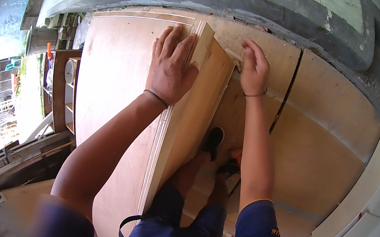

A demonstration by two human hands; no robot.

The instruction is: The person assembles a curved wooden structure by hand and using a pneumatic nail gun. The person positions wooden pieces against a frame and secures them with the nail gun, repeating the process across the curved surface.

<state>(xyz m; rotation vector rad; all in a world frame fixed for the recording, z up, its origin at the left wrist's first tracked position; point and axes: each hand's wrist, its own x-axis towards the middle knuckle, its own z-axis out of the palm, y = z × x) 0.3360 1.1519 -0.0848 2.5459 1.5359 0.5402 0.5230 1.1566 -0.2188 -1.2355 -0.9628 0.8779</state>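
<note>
up close: a person in dark blue shirt and shorts, leaning over a big wooden box [123,67] that sits ahead and to their left, its long edge running beside the legs. left hand [172,68] lies palm down on the upper face near the far right corner, fingers spread; likely put there to steady the piece. right hand [254,74] is off the box's side, over the floor, fingers partly bent, near a pale wood scrap [234,55]; can't tell whether it pinches anything, fingertips and thumb don't read clearly. maybe held out for balance or reach.

box material: looks like plywood, smooth pale face, faint grain, striped layers along the squared edge, side panel yellower. dark shoe [215,140] close by its side, on brown sheet flooring [314,159], flat and dull with a dark gap between sheets; probably laid as a work surface.

further right, pale boards [362,197] overlap in a stack, likely put aside out of the way. left, brown shelving [61,92] with a round clock [70,71]. beyond: rough grey concrete ledge [209,3], scuffed; bright yard far left.
</note>
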